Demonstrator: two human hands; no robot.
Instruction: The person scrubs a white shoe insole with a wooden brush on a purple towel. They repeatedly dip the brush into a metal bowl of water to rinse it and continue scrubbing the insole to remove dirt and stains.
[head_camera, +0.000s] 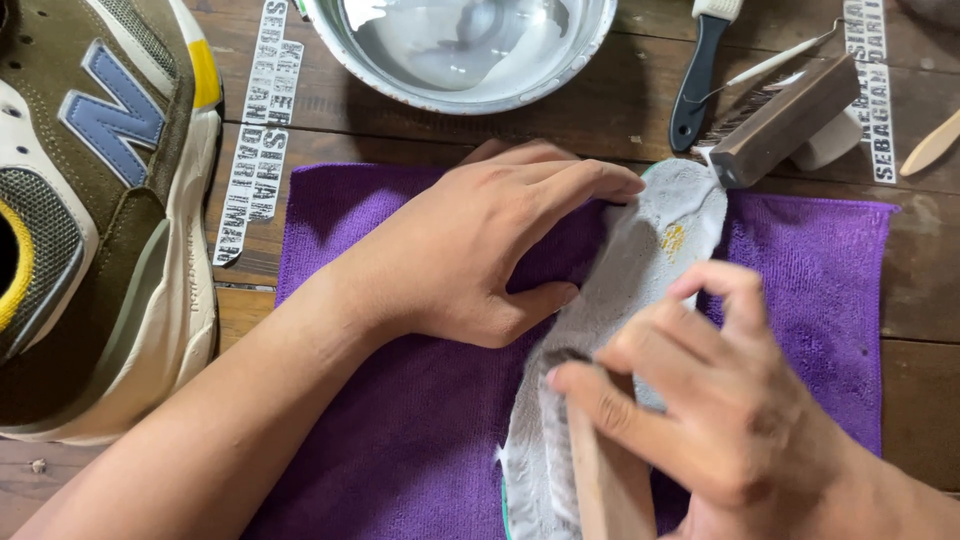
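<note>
One olive-green sneaker with a blue side patch, yellow trim and a cream sole (95, 215) lies at the far left on the dark wooden plank table (920, 330), well apart from the hands. Just right of it, two white strips with black stencilled lettering (255, 150) lie on the wood, one above the other; a third such strip (868, 80) lies at the far right edge. One purple microfibre cloth (400, 430) is spread across the middle, and on it lies one grey foam insole with a small yellow mark (640, 270), running from the lower centre up toward the upper right. The left hand (480, 250) lies flat with fingers spread, its fingertips pressing the upper part of the insole and its palm on the cloth. The right hand (700, 400) is closed around one pale wooden-handled brush (600, 470), whose bristle end rests on the insole's lower half; the fingers hide most of the brush head. Behind the hands stands one round metal bowl holding cloudy water (460, 45). To its right lie one brush with a dark blue handle (695, 85), one dark brown wooden block brush (785, 120) touching the insole's tip, a thin white stick (780, 62) and the end of a pale wooden tool (932, 145).
</note>
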